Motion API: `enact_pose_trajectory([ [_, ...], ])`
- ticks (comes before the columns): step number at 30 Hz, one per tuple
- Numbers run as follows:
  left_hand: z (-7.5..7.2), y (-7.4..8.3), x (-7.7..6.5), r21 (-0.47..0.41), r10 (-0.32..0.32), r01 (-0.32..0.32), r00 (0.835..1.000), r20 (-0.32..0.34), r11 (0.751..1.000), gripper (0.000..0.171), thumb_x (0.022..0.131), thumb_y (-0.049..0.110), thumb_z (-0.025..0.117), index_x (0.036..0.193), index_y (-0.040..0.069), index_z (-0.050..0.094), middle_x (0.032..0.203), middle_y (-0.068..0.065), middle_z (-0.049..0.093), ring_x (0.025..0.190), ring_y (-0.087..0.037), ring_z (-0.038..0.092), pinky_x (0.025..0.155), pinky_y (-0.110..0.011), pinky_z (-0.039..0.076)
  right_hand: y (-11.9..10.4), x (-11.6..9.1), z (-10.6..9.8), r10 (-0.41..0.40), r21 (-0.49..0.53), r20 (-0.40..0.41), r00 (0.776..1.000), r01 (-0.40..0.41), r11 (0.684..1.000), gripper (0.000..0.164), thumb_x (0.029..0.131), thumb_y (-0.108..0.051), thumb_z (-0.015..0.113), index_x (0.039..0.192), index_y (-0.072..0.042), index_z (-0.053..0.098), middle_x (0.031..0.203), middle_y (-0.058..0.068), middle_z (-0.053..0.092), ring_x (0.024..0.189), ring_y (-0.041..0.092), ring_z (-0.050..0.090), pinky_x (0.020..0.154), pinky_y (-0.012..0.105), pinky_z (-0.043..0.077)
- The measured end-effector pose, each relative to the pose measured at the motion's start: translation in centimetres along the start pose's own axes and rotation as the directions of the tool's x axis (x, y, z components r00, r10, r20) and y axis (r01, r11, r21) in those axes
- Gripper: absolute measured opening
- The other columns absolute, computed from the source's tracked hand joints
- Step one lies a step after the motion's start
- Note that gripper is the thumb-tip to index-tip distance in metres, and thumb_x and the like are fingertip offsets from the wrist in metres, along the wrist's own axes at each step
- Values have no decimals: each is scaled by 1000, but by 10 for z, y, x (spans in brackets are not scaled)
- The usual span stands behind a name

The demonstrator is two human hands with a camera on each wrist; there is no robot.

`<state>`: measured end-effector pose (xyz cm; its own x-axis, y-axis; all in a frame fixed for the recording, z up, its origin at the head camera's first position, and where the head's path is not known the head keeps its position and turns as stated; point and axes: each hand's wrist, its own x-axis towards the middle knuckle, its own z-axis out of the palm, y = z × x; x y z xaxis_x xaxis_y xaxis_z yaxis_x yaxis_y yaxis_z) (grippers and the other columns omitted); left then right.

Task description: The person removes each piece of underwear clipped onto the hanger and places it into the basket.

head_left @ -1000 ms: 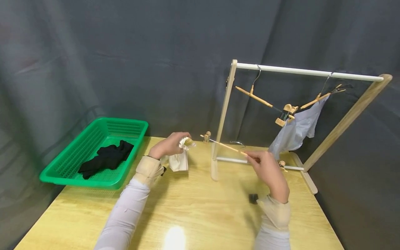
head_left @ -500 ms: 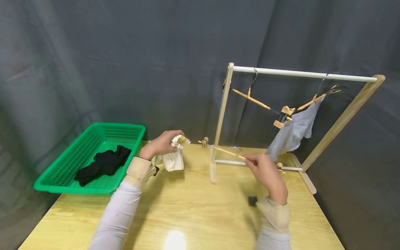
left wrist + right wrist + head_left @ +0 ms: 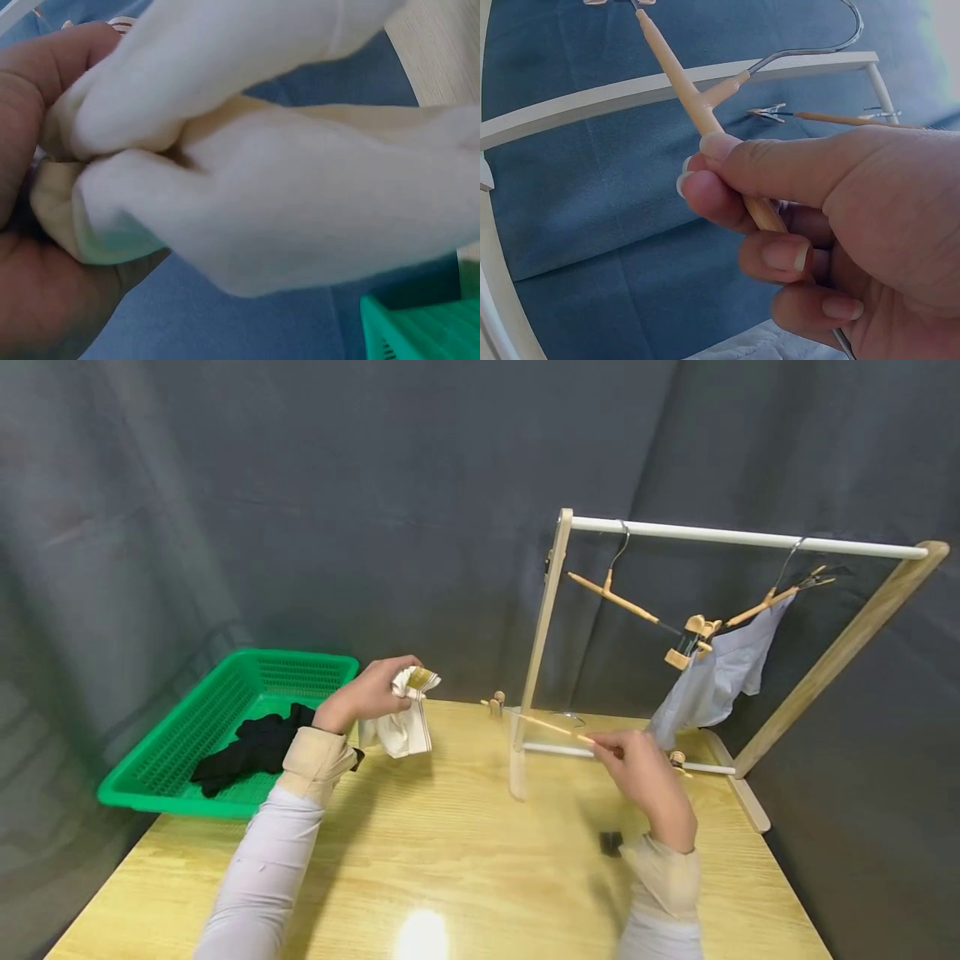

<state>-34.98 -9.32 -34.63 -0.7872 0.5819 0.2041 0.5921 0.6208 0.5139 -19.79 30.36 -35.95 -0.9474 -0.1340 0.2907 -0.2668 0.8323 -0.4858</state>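
Bunched in my left hand (image 3: 366,695) is a white cloth garment (image 3: 399,732) with thin dark stripes and a gold patch. Its folds fill much of the left wrist view, with the fingers curled round one end. It hangs above the table, right of the green basket (image 3: 273,808). My right hand (image 3: 643,777) pinches the wooden bar of a clip hanger (image 3: 551,724) between thumb and fingers. In the right wrist view, this hanger (image 3: 694,105) shows its metal hook to the upper right; a clip sits at its far end in the head view.
A small clothes rack (image 3: 735,535) stands at the back right. Two hangers hang from its rail, and a pale blue garment (image 3: 716,672) is clipped to the right one. Black cloth (image 3: 251,752) lies in the basket. Grey curtain (image 3: 420,510) backs the wooden table (image 3: 450,860).
My left hand has moved left with the white garment, closer to the basket. The right hand keeps its pinch on the hanger in nearly the same place.
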Motion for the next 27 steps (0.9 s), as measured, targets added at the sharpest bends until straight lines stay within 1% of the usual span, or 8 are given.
enact_pose_trajectory([
  [3,-3,-2,-3,-14,-5,5,1000,-12,1000,50,83,2,68,129,10,53,112,-11,64,89,-22,57,74,-34,48,-2,1,0,-2,2,-8,1000,2,1000,24,95,-13,61,115,-7,72,107,14,72,73,14,59,62,27,46],
  [6,-9,-2,-8,-29,-35,35,999,-15,999,51,83,2,67,130,10,52,113,-11,63,89,-23,57,74,-35,48,-1,2,2,-4,2,-1,1000,4,1000,23,95,-13,62,114,-7,72,106,14,73,73,14,59,61,27,46],
  [9,-14,-4,-13,-36,-65,64,998,-4,997,52,85,4,66,134,10,49,116,-12,63,89,-23,58,72,-35,47,0,2,4,-10,-11,7,1000,10,1000,22,94,-13,63,112,-7,73,104,12,74,75,13,61,63,27,48],
  [11,-18,-7,-15,-44,-80,80,997,-7,996,52,87,4,66,135,11,48,117,-12,62,88,-23,58,72,-34,47,0,3,4,-11,-8,11,1000,11,1000,21,94,-13,63,112,-7,73,103,12,74,73,14,60,62,27,48],
  [16,-31,-12,-16,-57,-79,76,996,-52,996,49,86,3,66,132,10,50,114,-13,62,87,-24,60,72,-35,50,0,4,1,-26,-5,-4,1000,26,1000,22,94,-12,62,113,-7,73,104,13,73,75,15,61,62,28,47],
  [18,-36,-16,-18,-51,-81,78,995,-62,996,49,86,3,66,132,9,50,114,-14,62,88,-26,60,73,-37,51,1,4,1,-33,-4,-7,999,33,999,22,94,-12,62,113,-7,73,106,13,73,77,14,61,63,27,47],
  [23,-45,-29,-29,-13,-123,122,991,-57,992,53,88,7,67,137,7,45,121,-17,60,97,-28,60,80,-41,51,4,1,7,-29,7,31,999,29,1000,22,94,-12,63,112,-7,73,104,12,74,69,12,56,60,23,45],
  [27,-56,-37,-37,6,-143,144,986,-83,990,54,88,9,67,137,6,44,121,-19,60,99,-30,60,81,-45,49,2,1,4,-6,10,29,1000,5,1000,22,94,-12,63,113,-7,73,105,12,73,69,13,55,61,26,45],
])
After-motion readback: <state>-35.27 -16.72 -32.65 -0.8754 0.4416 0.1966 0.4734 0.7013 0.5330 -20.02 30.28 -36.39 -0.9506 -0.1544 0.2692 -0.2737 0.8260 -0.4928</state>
